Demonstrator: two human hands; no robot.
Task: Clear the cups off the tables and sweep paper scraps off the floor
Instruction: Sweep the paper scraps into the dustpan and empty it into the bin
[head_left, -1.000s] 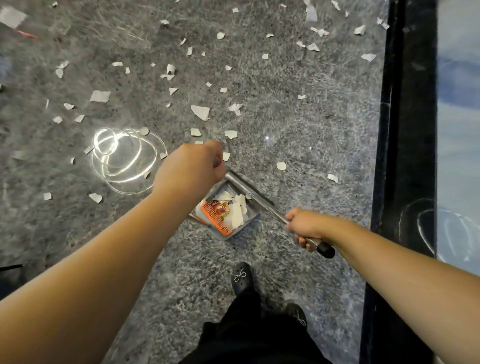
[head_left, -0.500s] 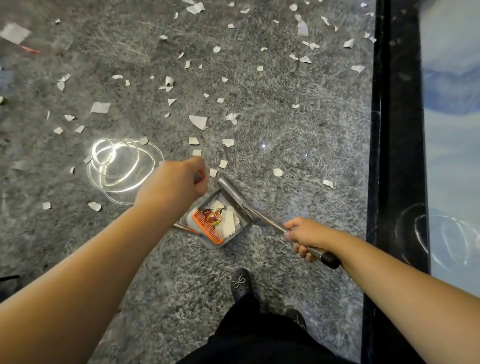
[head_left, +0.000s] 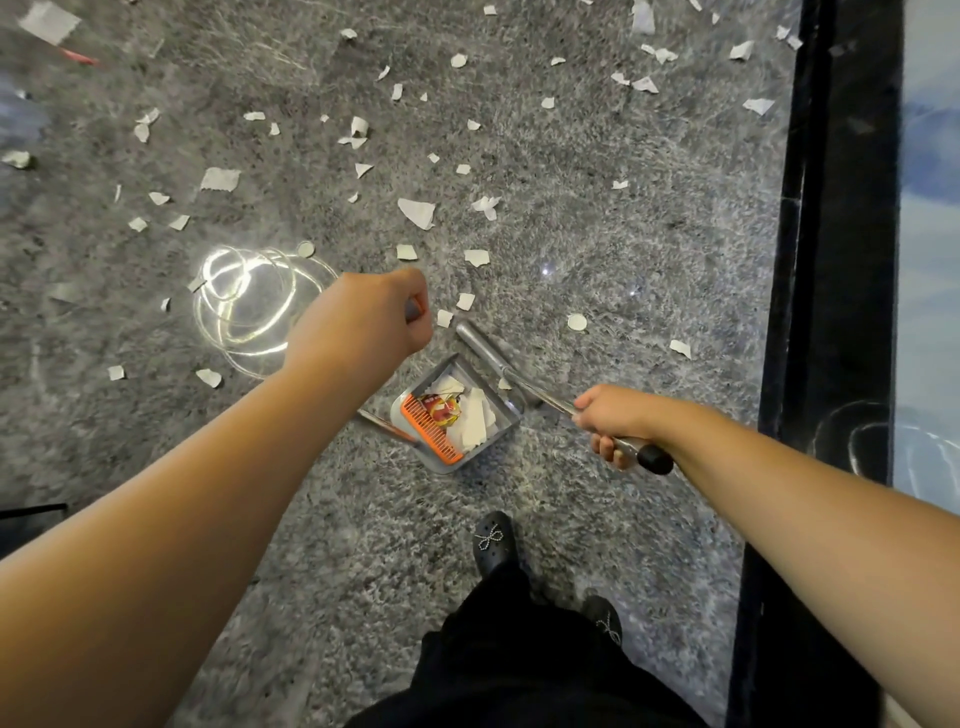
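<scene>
Head view, looking down at grey speckled floor (head_left: 597, 519).

Right hand (head_left: 610, 423) is gripping a metal handle (head_left: 540, 397), fingers curled round it just ahead of its black end cap (head_left: 655, 460). The handle is running diagonally down toward the floor, ending at a flat metal head (head_left: 480, 345) lying beside the dustpan's rim.

Left hand (head_left: 363, 325) is closed in a fist round a second thin handle; only a short bit of it is showing at the knuckles (head_left: 413, 310), and a metal rod (head_left: 387, 427) is emerging below the forearm, touching the dustpan.

Dustpan (head_left: 506, 431) is sitting on the floor between the two hands. Inside it: white paper pieces (head_left: 475, 418), an orange comb-like strip (head_left: 431, 428), a red-yellow wrapper (head_left: 441, 408).

Paper scraps (head_left: 418, 212) are lying scattered across the floor beyond the dustpan, thickest toward the top of the view; several are lying just beside the flat head.

A bright ring-shaped light reflection (head_left: 249, 299) is showing on the floor left of the left hand. A black strip (head_left: 831, 260) is bordering the floor on the right. Two black shoes (head_left: 493, 543) with bow trims are standing below the dustpan.
</scene>
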